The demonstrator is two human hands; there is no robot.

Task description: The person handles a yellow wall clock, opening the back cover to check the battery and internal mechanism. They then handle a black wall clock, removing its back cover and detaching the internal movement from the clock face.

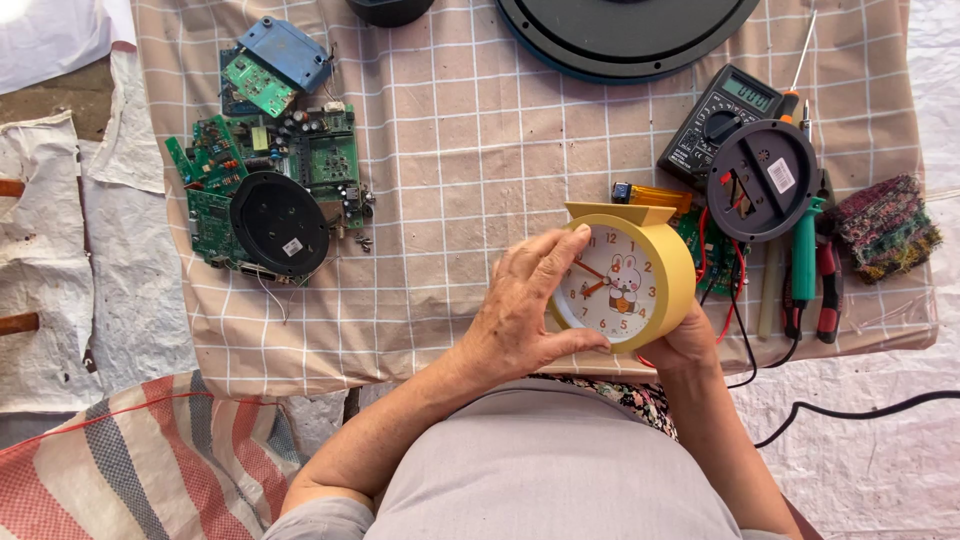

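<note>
A plain grey short-sleeved top is worn, its fabric smooth and unmarked; the sleeve hem is seen at the lower left, ending above the elbow. Both forearms are left bare down to the left hand (520, 310) and the right hand (690, 345). No watch, ring or bracelet is seen on either (the right is largely hidden). Beneath the top, a dark garment printed with small flowers is shown at the lap.

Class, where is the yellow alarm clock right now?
In the head view, the yellow alarm clock sits right of centre, held between the left hand and right hand, beside the multimeter.
</note>
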